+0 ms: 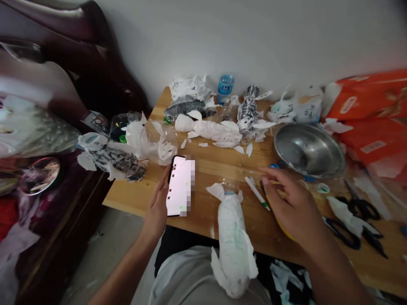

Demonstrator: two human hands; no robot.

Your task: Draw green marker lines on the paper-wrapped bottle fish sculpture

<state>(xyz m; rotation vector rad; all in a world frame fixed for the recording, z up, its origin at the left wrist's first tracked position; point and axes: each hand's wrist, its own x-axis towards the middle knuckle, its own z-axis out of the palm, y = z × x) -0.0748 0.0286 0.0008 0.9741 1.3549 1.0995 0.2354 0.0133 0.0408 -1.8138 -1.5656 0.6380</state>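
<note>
A smartphone (177, 186) with a lit, partly blurred screen is held upright at the table's front edge by my left hand (159, 205). My right hand (291, 203) is over the table with fingers stretched and apart. Beneath its thumb and palm lies a long yellow thing (284, 228) with a dark end, mostly covered. A white marker with a green band (257, 194) lies just left of that hand. Between my hands a paper-wrapped bottle (231, 237) with green marks and paper fins leans against my lap, its neck over the table edge.
Several paper-covered bottle figures, including a white one (216, 130), lie at the back with paper scraps. A blue-labelled bottle (225, 87) stands by the wall. A metal bowl (310, 148), scissors (364, 207) and orange packs (372, 101) are at right.
</note>
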